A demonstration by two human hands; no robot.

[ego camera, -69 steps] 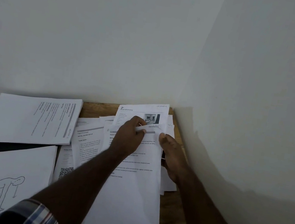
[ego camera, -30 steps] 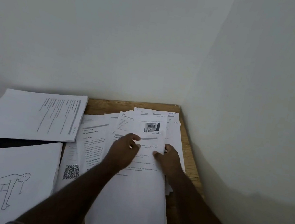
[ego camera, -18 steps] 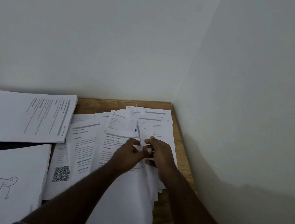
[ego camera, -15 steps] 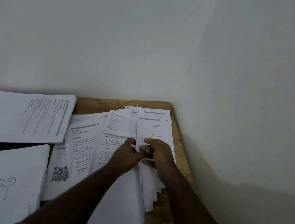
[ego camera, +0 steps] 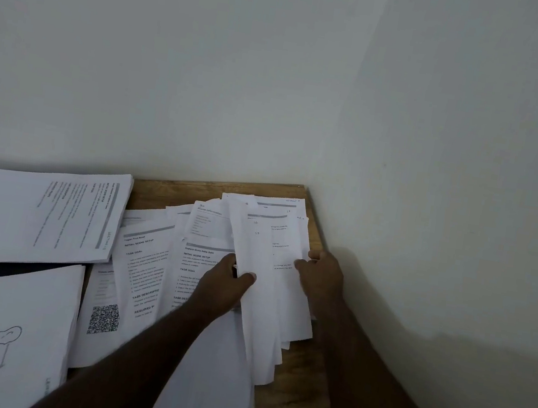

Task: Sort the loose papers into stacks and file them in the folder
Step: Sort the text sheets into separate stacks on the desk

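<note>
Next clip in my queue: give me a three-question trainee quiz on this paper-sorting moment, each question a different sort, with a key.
1. True or false: the left hand grips the lifted sheet that stands up from the pile.
2. Multiple choice: the page with the QR code lies (A) left of the left hand, (B) under the right hand, (C) on the stack with the figure drawing.
3. Fill in: the wooden table stands in a ___ formed by two walls.

Key: 1 true; 2 A; 3 corner.
</note>
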